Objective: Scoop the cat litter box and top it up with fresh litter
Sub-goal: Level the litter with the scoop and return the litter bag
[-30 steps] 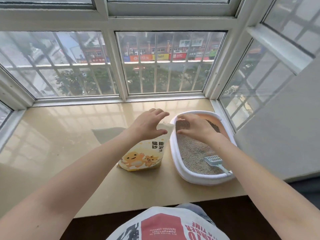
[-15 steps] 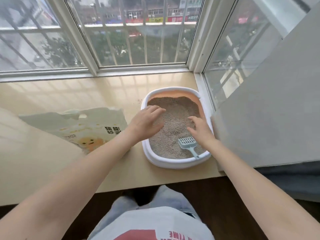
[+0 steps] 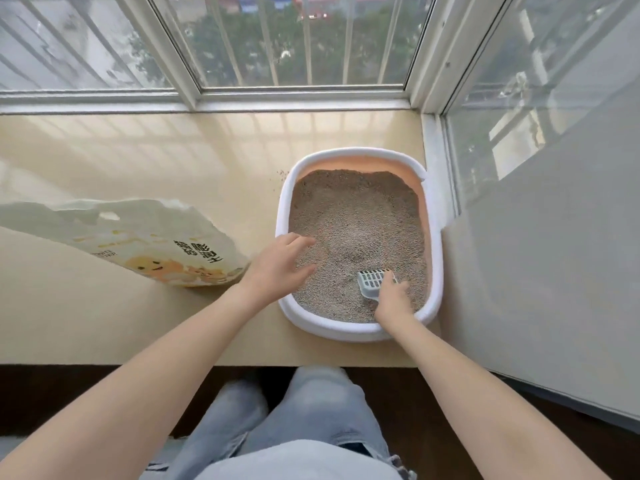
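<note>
1. The litter box [image 3: 437,271] is white outside and orange inside. It sits on the bench [image 3: 138,157] in the corner by the window.
2. Grey litter [image 3: 356,220] fills it, piled higher at the back.
3. My right hand [image 3: 393,299] pinches the grey scoop [image 3: 370,280].
4. My left hand [image 3: 277,268] hovers, fingers spread loosely.
5. The litter bag [image 3: 138,237] lies to the left.

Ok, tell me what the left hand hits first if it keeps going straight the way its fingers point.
Probably the litter: the left hand points right and away across the litter box, fingers low over the grains. Its height is unclear.
</note>
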The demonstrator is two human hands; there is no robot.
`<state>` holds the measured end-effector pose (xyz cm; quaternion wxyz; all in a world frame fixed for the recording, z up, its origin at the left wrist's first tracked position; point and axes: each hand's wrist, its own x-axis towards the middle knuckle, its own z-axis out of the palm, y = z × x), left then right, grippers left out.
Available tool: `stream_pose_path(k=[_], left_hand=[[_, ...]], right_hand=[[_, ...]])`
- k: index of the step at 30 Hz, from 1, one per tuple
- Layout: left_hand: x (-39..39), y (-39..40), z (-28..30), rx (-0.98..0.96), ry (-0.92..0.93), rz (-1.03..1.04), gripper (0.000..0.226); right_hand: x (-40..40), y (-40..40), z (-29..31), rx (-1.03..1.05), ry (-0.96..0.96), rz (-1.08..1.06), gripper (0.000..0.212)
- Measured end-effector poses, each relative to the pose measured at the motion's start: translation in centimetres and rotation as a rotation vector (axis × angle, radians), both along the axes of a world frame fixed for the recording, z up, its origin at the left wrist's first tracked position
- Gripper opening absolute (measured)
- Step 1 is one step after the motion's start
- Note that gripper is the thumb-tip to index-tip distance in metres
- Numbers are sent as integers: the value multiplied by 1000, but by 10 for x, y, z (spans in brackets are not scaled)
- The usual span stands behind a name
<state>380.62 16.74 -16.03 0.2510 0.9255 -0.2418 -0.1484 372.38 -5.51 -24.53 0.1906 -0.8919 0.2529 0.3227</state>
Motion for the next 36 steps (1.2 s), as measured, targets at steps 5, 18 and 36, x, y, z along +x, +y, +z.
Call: stream_pose_path(k=[5, 18, 36], left_hand=[[14, 0, -5, 15, 81, 75, 40], [48, -16, -14, 6, 81, 137, 37], [51, -19, -18, 5, 47, 52, 35]], right_hand=[[25, -18, 11, -50, -20, 70, 39], [120, -13, 13, 94, -242, 160, 46], [-5, -8, 30, -14, -2, 183, 39]])
